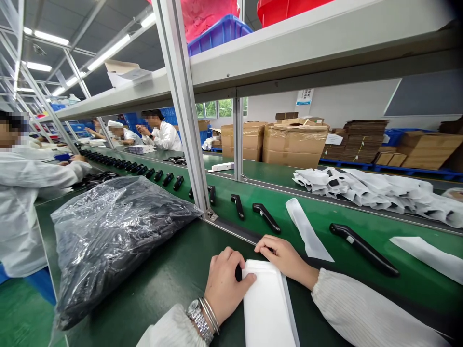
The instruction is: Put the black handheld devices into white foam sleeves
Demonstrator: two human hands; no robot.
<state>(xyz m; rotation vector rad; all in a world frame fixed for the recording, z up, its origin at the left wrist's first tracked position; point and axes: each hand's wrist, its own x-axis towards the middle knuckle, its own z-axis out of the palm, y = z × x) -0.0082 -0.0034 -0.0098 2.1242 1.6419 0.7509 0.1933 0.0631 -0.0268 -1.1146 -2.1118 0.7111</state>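
A stack of flat white sleeves [269, 308] lies on the green bench in front of me. At its far left corner is my left hand [226, 282], closed, its thumb over the edge of the top sleeve. Something dark shows between that thumb and the fingers; I cannot tell whether it is an object or a gap. My right hand [284, 255] is closed with curled fingers at the stack's far right corner, and what it pinches, if anything, is hidden. Beyond it on the green belt lie a black curved handle [266, 217], a longer one [363, 248] and a single white sleeve [307, 229].
A clear plastic bag of black items [123, 241] fills the bench at left. A metal post [186, 101] rises ahead, under a shelf [307, 43]. White-wrapped pieces [379, 190] are heaped beyond the belt. Co-workers in white sit farther left, one sleeve [39, 171] nearest.
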